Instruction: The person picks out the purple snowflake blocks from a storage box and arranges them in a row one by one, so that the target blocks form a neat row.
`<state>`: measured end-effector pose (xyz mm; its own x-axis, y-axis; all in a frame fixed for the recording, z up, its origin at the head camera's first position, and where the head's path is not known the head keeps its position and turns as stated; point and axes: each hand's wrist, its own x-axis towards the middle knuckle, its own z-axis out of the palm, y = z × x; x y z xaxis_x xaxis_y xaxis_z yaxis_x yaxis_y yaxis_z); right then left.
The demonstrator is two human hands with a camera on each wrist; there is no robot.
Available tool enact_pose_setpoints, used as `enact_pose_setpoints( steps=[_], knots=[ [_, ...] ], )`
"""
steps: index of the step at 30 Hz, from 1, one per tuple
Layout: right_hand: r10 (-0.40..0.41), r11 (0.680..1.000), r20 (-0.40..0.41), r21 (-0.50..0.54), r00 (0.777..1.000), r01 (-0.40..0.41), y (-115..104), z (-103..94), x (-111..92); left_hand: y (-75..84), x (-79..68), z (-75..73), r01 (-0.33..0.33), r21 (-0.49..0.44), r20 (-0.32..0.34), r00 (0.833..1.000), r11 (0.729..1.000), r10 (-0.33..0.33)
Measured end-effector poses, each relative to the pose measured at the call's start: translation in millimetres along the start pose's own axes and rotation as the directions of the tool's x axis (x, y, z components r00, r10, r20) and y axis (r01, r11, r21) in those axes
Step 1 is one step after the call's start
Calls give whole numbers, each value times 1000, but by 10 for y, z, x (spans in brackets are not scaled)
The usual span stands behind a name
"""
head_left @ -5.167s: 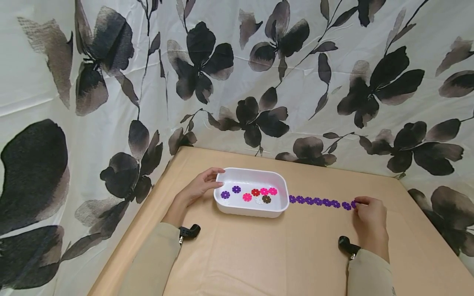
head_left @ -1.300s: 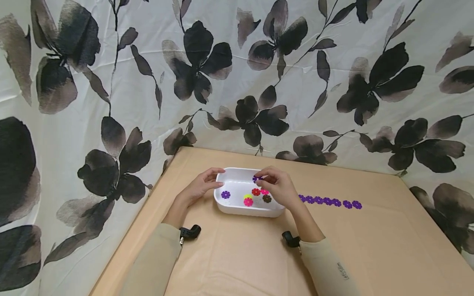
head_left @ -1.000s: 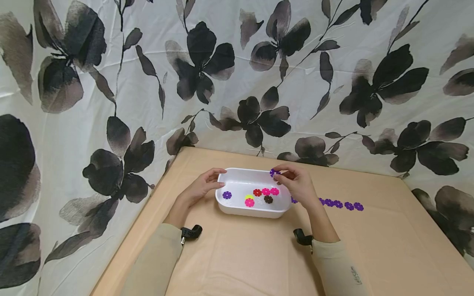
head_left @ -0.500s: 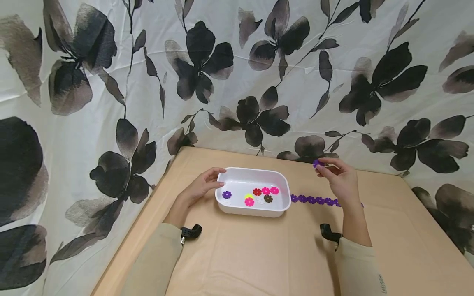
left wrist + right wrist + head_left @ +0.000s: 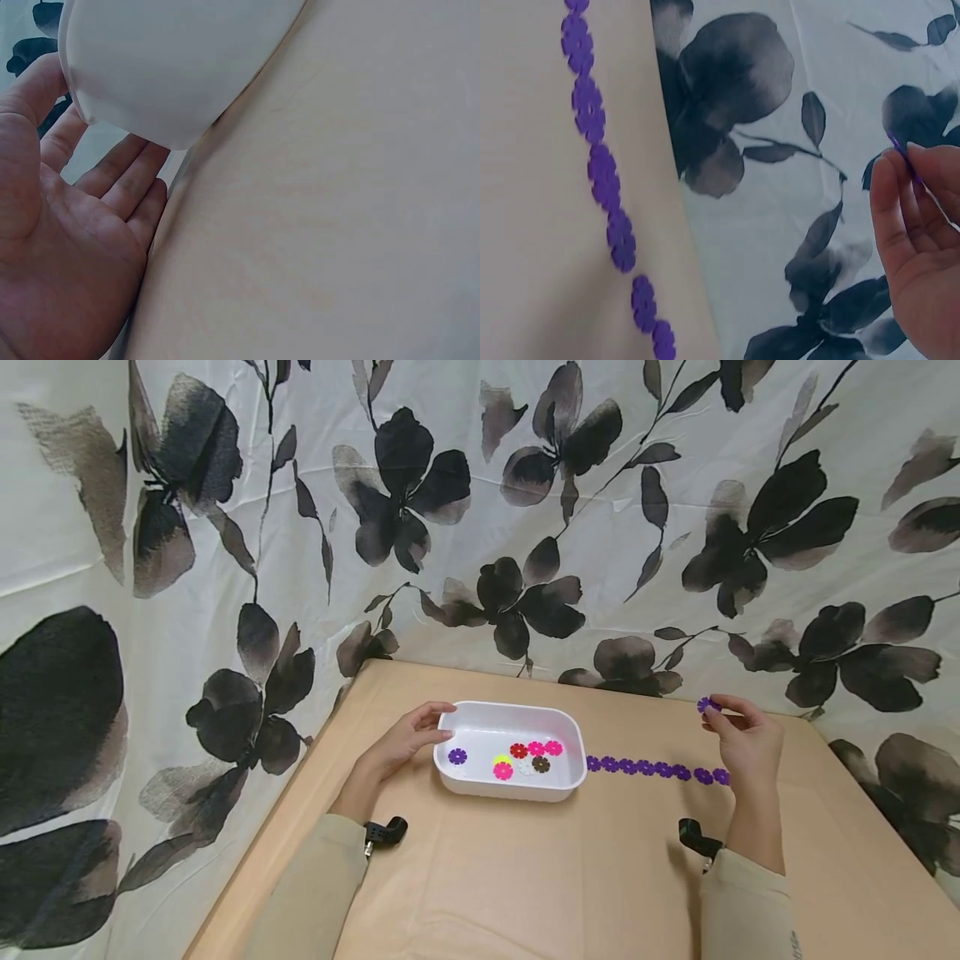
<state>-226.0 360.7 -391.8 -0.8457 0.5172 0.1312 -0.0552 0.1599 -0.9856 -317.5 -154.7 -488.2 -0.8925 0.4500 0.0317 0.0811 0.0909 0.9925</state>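
My left hand (image 5: 401,739) holds the left end of a white plastic tray (image 5: 510,789), thumb over the rim and fingers along the outside. In the left wrist view the tray's end wall (image 5: 180,67) rests against those fingers. My right hand (image 5: 750,743) pinches a purple flower-shaped disc (image 5: 707,704) between thumb and fingertips, raised above the table. The right wrist view shows this disc (image 5: 906,159) nearly edge-on. Below it, a row of matching purple discs (image 5: 646,767) runs rightward from the tray, with a small gap before the last two.
Inside the tray lie another purple disc (image 5: 457,757) at the left and red (image 5: 518,750), pink (image 5: 503,771), yellow, white and brown (image 5: 540,764) ones. A tan cloth covers the table (image 5: 510,877). A floral curtain (image 5: 465,527) hangs right behind its back edge.
My right hand released a purple disc at the row's far end, took another from the tray and carried it right, over the row's end. My left hand stayed on the tray.
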Motion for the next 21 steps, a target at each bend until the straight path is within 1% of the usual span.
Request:
enact_pose_setpoints(
  steps=[2,4,7,11,13,17,21],
  knots=[
    [34,998,-28,-51,999,-35,18,-44,8,3,-3,-2,4,-3,0,1000,1000,-4],
    [70,995,-51,-69,996,-73,47,-78,24,10,-6,-8,9,-3,-1,1000,1000,-9],
    [109,993,-84,-35,990,-112,103,-115,48,16,-4,-16,11,-1,-2,1000,1000,-11],
    [169,985,-121,54,978,-163,200,-165,78,17,0,-19,7,2,-1,1000,1000,-7],
    [202,978,-129,80,971,-193,250,-192,84,15,1,-17,10,4,-1,1000,1000,-10],
    [238,971,-143,66,961,-231,342,-238,98,19,-2,-10,17,2,-5,1000,1000,-17],
    [258,966,-157,34,953,-256,402,-274,103,17,-6,-1,17,3,-4,1000,1000,-17]
  ],
)
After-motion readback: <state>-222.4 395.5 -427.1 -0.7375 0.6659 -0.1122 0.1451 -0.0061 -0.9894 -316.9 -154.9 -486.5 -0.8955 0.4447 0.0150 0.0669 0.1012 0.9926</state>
